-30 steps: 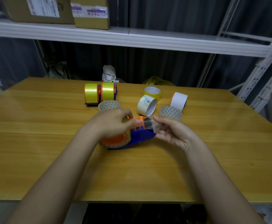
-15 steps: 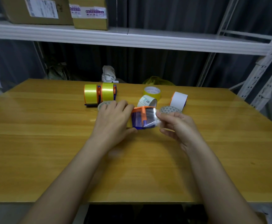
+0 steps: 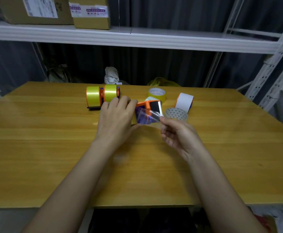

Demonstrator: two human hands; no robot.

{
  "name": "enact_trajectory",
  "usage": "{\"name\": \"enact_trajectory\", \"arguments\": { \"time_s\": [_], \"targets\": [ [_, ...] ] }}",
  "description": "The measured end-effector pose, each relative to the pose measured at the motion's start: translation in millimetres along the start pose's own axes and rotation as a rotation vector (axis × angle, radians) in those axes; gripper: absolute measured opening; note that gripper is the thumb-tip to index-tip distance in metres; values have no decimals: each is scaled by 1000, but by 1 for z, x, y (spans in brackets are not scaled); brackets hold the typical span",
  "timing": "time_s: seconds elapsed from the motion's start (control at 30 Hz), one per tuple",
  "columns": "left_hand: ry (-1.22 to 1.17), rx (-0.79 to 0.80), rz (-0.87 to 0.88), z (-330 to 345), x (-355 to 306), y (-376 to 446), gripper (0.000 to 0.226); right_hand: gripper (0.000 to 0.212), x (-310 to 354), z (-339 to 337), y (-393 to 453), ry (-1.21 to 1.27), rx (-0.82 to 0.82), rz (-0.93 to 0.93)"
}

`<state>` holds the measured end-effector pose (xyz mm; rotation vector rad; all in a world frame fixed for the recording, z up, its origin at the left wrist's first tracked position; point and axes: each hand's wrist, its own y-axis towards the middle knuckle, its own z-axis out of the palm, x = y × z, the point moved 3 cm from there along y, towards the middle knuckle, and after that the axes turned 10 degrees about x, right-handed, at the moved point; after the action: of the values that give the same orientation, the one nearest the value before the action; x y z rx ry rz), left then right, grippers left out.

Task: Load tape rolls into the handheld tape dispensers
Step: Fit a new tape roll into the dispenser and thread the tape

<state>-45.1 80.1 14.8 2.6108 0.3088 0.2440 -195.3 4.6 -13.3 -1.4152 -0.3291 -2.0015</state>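
Currently, your wooden yellow-brown tabletop point(image 3: 36, 132) carries everything. Two loaded dispensers with glossy yellow tape rolls point(image 3: 102, 96) stand at the far centre. Your left hand point(image 3: 115, 118) grips the orange-and-blue handheld tape dispenser point(image 3: 148, 110), held just above mid-tabletop. Your right hand point(image 3: 179, 135) pinches the clear tape strip point(image 3: 151, 117) drawn from it. Just beside sit a grey patterned roll point(image 3: 176, 113), a white roll point(image 3: 184, 101) and a yellow-rimmed roll point(image 3: 156, 94).

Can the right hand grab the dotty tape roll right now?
Probably not yet: the right hand is pinching the clear tape end. The patterned roll lies just behind it, unblocked.
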Motion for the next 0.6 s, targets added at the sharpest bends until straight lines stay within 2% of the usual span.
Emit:
{"name": "enact_trajectory", "arguments": {
  "time_s": [0.17,0.6],
  "targets": [
    [-12,-5,4,1,2,-2,68,11,8,-3,3,-1,-21,-9],
    [-44,-16,-8,2,0,-4,71,18,33,-5,10,-254,0,-119]
  ]
}}
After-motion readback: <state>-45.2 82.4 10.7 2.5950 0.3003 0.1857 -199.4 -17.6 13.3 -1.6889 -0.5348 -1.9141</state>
